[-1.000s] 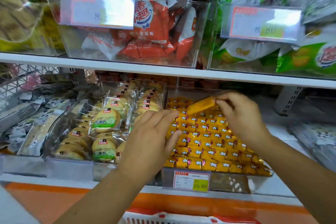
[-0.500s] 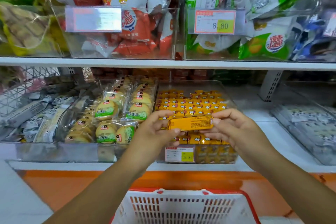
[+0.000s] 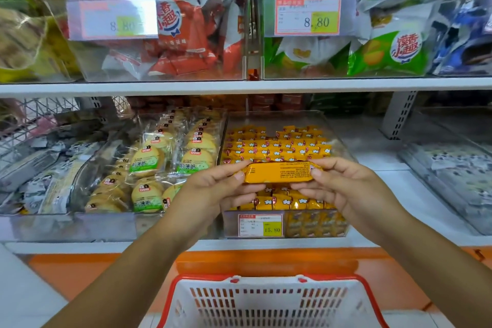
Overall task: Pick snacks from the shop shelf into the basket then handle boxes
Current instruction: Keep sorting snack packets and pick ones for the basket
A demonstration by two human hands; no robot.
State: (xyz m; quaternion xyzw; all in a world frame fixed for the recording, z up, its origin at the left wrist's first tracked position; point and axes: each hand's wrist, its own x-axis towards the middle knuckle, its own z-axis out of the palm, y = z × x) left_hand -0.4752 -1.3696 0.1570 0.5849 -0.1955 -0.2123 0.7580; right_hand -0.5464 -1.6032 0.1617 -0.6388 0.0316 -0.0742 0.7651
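Observation:
I hold one orange snack pack [image 3: 279, 172] level in front of the shelf, its printed back facing me. My left hand [image 3: 213, 192] pinches its left end and my right hand [image 3: 343, 189] pinches its right end. Behind it a clear bin [image 3: 338, 224] holds several rows of the same orange packs. The white basket with a red rim [image 3: 269, 301] sits below my hands at the bottom of the view.
A clear bin of round yellow biscuits in green-labelled wrappers [image 3: 149, 168] stands left of the orange packs. The upper shelf [image 3: 239, 86] carries bins of red bags [image 3: 181, 34] and green bags [image 3: 386, 50]. Grey-patterned packs [image 3: 458, 176] lie at right.
The pack came out of the bin in my right hand, my left hand joined at its other end, and both now hold it nearer me above the basket.

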